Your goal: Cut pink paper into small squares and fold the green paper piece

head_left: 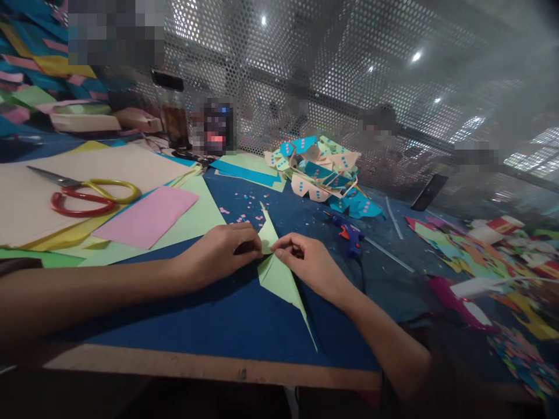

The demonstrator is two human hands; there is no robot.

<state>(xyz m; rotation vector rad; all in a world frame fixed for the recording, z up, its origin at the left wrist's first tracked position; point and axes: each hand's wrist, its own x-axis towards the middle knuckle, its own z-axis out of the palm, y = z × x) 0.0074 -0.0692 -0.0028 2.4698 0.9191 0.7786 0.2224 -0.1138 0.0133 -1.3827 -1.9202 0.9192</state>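
A light green folded paper (pixel 279 280) lies on the blue tabletop in front of me, with one pointed end away from me and a long tip towards the table's front edge. My left hand (pixel 227 249) pinches its left side near the middle. From the right, my right hand (pixel 308 259) pinches the same paper close to a crease, thumb and forefinger together. The two sets of fingertips are a short gap apart. Small pink paper bits (pixel 244 218) are scattered just beyond the hands.
Scissors (pixel 82 195) and a pink sheet (pixel 151 216) rest on stacked paper at left. Folded paper shapes (pixel 323 171) are piled at the back. A blue glue gun (pixel 351 235) with its cord lies right of my hands. A lidded jar (pixel 174 116) stands back left.
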